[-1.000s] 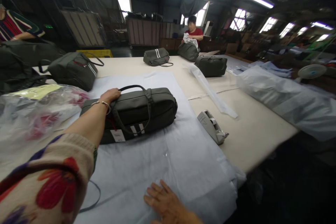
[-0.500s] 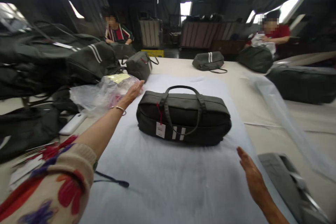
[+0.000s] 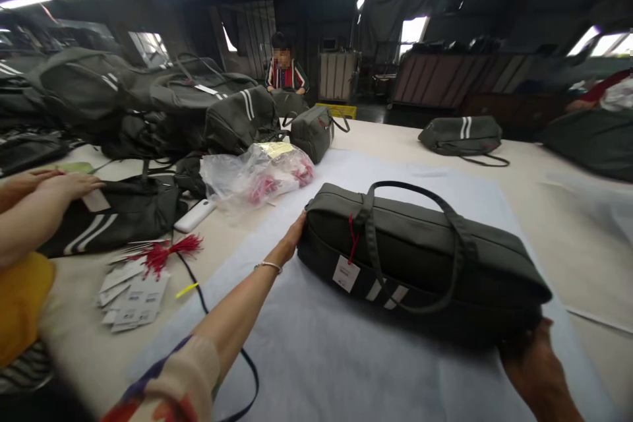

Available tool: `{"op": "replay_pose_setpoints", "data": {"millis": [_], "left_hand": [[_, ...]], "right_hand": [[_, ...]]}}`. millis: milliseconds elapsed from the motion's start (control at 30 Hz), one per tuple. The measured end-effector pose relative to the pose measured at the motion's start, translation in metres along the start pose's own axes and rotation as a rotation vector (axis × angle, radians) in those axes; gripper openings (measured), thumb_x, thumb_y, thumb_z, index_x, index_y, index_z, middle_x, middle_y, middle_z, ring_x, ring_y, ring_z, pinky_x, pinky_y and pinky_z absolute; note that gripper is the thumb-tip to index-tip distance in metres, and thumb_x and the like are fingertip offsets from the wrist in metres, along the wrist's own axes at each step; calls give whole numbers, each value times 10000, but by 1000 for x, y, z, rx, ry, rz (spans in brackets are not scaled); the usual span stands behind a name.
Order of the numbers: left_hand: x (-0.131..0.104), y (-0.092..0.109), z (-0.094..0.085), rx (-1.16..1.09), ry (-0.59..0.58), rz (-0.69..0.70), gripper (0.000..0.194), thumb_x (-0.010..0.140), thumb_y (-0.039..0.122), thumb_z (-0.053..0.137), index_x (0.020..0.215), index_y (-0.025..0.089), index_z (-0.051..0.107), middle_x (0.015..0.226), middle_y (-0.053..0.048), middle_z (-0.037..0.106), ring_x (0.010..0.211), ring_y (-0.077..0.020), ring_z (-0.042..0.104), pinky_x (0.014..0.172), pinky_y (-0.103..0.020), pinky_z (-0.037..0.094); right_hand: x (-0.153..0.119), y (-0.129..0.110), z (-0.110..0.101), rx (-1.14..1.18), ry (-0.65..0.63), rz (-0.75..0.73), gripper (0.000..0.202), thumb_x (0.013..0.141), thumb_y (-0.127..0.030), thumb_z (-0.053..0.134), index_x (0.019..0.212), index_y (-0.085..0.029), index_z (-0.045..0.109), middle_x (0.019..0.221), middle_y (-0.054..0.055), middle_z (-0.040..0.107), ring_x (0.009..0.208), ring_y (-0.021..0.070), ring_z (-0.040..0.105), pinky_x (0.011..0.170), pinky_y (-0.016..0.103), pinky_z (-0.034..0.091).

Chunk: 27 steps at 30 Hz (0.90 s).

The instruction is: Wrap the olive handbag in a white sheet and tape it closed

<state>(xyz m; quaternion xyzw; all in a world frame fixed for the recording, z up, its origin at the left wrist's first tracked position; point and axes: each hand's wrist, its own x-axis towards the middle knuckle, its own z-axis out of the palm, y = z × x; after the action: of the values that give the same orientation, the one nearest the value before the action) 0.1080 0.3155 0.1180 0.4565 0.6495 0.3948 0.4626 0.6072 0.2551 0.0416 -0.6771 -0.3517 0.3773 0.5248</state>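
Duffel bag between both hands: left hand grips one end, right hand other, above pale sheet on surface.

Nothing legible — too tiny (white tag)

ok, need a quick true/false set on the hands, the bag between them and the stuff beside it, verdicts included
1. The left hand is at one end of the dark bag. True.
2. The right hand is on the bag's handles. False: it is at the bag's other end.
3. A white tag hangs from the bag on a red cord. True.
4. The white phone-like object lies on the pale sheet. False: it lies on the table, off the sheet.
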Motion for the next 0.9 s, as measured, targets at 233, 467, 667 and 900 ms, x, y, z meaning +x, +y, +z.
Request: {"op": "replay_pose_setpoints", "data": {"millis": [233,467,667,900], "left_hand": [[-30,1,-9,18,-33,34,807,885,731,47,1510,278,285,1536,-4,365,1404,-277,370,1084,-476,428],[-55,-34,-25,-33,-48,18,857,849,791,136,1505,262,295,1524,-58,399,1386,-301,395,1054,-486,456],[-52,-39,-29,-88,-25,-36,744,897,715,211,1478,275,361,1486,-52,459,1360,-328,428,1057,-536,440],[-48,-15,-33,3,-85,-2,719,893,690,230,1464,282,386,1500,-46,441,1379,-293,407,1052,-493,458]], "right_hand": [[-49,-20,5,169,102,109,873,831,-801,289,1491,-232,350,1493,54,447,1388,294,381,1132,447,401],[-97,-7,-13,164,57,97,877,833,-810,264,1460,-216,419,1287,53,651,1297,274,513,1017,421,529],[-120,-3,-21,207,57,125,863,822,-809,319,1434,-217,453,1308,51,638,1293,290,516,997,445,526],[-122,-77,-36,-54,292,-185,787,858,-724,392,1440,-195,421,1523,72,406,1419,272,337,1184,463,257]]}}
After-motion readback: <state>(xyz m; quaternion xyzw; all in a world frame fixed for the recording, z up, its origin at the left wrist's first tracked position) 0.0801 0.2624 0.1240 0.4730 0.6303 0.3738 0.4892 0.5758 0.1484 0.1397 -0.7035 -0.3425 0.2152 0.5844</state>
